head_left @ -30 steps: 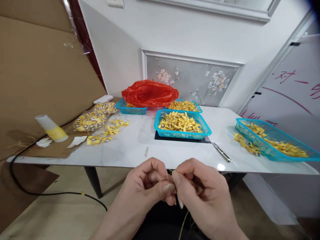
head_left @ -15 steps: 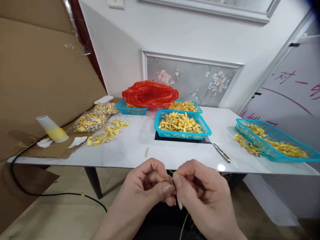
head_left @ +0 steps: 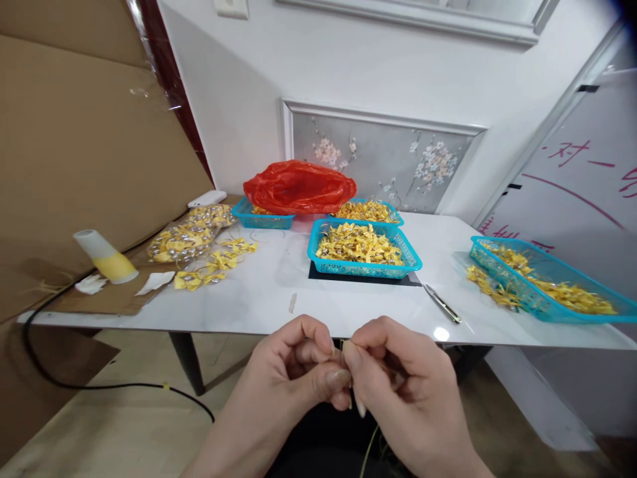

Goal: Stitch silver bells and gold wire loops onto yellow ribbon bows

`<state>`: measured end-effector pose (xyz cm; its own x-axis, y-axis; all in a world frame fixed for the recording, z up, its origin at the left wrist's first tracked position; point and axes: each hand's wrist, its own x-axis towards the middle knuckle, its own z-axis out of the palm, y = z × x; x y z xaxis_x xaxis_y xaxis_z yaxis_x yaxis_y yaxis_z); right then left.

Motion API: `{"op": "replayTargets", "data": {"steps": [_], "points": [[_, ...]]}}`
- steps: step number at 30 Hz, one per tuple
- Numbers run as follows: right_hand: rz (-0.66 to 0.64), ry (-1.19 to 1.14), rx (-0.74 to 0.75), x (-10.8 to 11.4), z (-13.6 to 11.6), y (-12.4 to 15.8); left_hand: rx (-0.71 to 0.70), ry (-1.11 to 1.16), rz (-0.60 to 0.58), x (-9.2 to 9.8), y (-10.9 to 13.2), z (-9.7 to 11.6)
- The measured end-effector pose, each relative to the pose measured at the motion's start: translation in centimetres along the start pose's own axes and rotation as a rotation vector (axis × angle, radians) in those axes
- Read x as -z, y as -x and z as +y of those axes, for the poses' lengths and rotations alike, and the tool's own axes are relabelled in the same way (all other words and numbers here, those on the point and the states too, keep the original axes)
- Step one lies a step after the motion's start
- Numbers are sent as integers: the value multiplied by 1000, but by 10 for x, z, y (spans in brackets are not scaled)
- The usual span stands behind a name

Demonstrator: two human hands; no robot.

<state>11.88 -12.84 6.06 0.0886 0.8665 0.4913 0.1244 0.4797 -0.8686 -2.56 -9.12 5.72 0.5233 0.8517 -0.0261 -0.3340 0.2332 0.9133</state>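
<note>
My left hand (head_left: 306, 372) and my right hand (head_left: 398, 378) meet in front of the table's near edge, fingertips almost touching. Each is closed in a pinch on a thin yellow cord. A length of the cord (head_left: 368, 451) hangs below my right hand, over dark clothing. Most of what lies between the fingertips is covered by the thumbs and fingers. Beyond the hands stands a blue basket (head_left: 365, 268) heaped with yellow ribbon bows (head_left: 355, 244) that carry silvery beads.
More bows fill a right-hand blue basket (head_left: 587, 272) and lie beside it. A craft knife (head_left: 442, 304) rests on the white table (head_left: 259, 302). A red plastic bag (head_left: 298, 189) sits on the rear baskets. Left are bagged bows (head_left: 182, 242), loose bows (head_left: 213, 265) and a yellow-white cone (head_left: 107, 257).
Both hands keep nearly the same place and pinch. The fingertips shift very slightly against each other, and the view moves a touch.
</note>
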Motion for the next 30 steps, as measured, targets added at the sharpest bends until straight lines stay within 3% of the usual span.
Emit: {"op": "replayTargets", "data": {"steps": [24,27,30], "points": [[-168,-303,-212,3,2,-4,-50,-70,47,-3,0,3],[-138,-289,-199,3,3,-4,-122,-158,107,-4,1,6],[-170,-270,-223,5,7,-3,-318,-392,166,0,2,9]]}}
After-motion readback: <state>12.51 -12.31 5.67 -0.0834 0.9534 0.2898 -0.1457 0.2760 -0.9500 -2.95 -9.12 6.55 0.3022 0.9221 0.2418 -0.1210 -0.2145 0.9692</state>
